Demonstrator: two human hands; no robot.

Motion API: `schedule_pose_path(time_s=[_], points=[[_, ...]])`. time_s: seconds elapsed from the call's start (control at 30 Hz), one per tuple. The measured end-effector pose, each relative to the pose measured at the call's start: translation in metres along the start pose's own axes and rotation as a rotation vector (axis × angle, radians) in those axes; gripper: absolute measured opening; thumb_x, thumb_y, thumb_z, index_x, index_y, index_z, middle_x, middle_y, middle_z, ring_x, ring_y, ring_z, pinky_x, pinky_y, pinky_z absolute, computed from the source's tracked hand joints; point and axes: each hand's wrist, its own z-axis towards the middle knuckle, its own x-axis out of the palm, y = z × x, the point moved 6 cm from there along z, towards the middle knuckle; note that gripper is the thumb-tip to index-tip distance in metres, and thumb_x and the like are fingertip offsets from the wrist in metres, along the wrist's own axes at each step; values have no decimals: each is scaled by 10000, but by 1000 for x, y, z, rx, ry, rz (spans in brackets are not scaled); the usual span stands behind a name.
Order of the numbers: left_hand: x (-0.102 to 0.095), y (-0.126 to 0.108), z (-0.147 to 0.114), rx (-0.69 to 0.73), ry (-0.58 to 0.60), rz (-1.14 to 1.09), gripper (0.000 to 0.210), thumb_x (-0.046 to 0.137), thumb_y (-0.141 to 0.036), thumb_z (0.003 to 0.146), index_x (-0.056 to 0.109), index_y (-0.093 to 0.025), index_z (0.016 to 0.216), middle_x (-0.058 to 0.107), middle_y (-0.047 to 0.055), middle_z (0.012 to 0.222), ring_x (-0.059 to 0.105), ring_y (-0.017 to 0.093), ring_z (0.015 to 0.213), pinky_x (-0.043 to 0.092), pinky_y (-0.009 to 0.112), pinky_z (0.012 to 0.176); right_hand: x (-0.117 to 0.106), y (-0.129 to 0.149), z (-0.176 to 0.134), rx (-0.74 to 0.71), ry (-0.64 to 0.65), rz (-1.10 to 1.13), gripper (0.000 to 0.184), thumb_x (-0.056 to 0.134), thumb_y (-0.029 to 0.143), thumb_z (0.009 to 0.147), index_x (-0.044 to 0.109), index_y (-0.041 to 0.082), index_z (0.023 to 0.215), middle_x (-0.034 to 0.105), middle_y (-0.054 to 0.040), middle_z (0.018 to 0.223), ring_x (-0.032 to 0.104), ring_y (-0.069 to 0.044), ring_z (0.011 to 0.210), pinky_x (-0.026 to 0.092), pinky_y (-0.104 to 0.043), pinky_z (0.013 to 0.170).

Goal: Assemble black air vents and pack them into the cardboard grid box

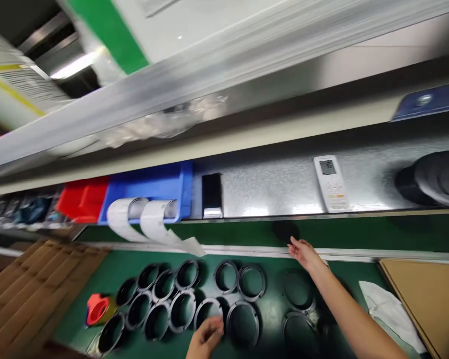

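Observation:
At the lower middle, my left hand has its fingers curled together, slightly blurred, over the lower edge of a black ring. Whether it grips that ring I cannot tell. My right hand is raised farther forward, with thumb and fingertips pinched at the edge of a thin dark round disc. The disc hangs before the green panel under the shelf. Several more black rings stand in rows on the green bench, left of and between my hands, and others lie beneath my right arm, partly hidden.
A metal shelf crosses above the bench, holding a blue bin with label rolls, a red bin, a phone and a white remote. Cardboard lies right, cardboard dividers left, orange tape nearby.

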Motion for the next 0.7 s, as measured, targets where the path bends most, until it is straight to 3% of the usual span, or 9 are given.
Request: schedule_pose_path(time_s=[0.07, 0.13, 0.2, 0.23, 0.33, 0.43, 0.53, 0.6, 0.7], points=[[19, -21, -8, -47, 208, -239, 591, 867, -533, 611, 734, -210, 1087, 714, 149, 1155, 640, 351, 1130, 472, 489, 1022, 50, -39, -60, 44, 292, -49, 483, 878, 363, 678, 422, 208, 719, 594, 9, 645, 586, -108, 587, 545, -232, 581], [33, -51, -18, -21, 439, -545, 653, 815, -546, 693, 644, -281, 1265, 576, 124, 1416, 512, 349, 1324, 389, 530, 1114, 93, -75, -127, 78, 592, -112, 474, 855, 437, 709, 443, 206, 759, 595, 19, 659, 574, -98, 585, 528, -225, 580], [35, -76, -26, 14, 597, -777, 663, 757, -618, 724, 641, -250, 1264, 550, 126, 1443, 437, 359, 1389, 297, 559, 1174, 123, -105, -185, 91, 790, -199, 449, 796, 486, 772, 442, 210, 799, 589, 31, 655, 568, -94, 584, 511, -222, 582], [31, -85, -29, 28, 643, -860, 664, 732, -638, 737, 652, -217, 1244, 569, 135, 1421, 408, 361, 1409, 259, 552, 1197, 132, -118, -206, 81, 831, -253, 441, 768, 505, 795, 439, 212, 809, 584, 35, 642, 567, -99, 580, 504, -228, 581], [7, -94, -37, 77, 677, -1010, 653, 679, -614, 797, 622, -185, 1286, 579, 129, 1412, 325, 341, 1462, 197, 517, 1231, 150, -137, -241, -119, 806, -483, 419, 640, 588, 867, 451, 215, 834, 591, 16, 634, 565, -133, 574, 496, -281, 587], [-21, -92, -50, 99, 729, -1051, 767, 628, -666, 815, 475, -253, 1443, 470, 108, 1524, 282, 344, 1483, 198, 555, 1223, 156, -119, -260, -669, 561, -739, 378, 554, 565, 924, 577, 205, 1035, 651, -65, 910, 624, -201, 831, 527, -389, 791], [-43, -85, -65, 68, 834, -1054, 915, 588, -788, 741, 390, -308, 1494, 402, 107, 1573, 300, 378, 1468, 232, 604, 1195, 170, -108, -298, -1162, 468, -945, 337, 520, 462, 970, 626, 313, 1252, 541, -86, 1271, 499, -256, 1190, 426, -485, 1044], [-57, -79, -72, 51, 871, -1071, 925, 547, -824, 725, 401, -322, 1488, 416, 98, 1565, 325, 376, 1455, 264, 597, 1186, 183, -116, -319, -1316, 492, -1058, 319, 495, 416, 990, 638, 368, 1271, 470, -72, 1370, 417, -273, 1265, 390, -517, 1082], [-78, -73, -77, 60, 881, -1090, 891, 516, -817, 747, 448, -294, 1465, 490, 101, 1509, 363, 337, 1440, 301, 534, 1190, 200, -135, -341, -1389, 490, -1154, 328, 468, 384, 1003, 648, 342, 1274, 428, -77, 1428, 349, -293, 1313, 384, -542, 1092]])
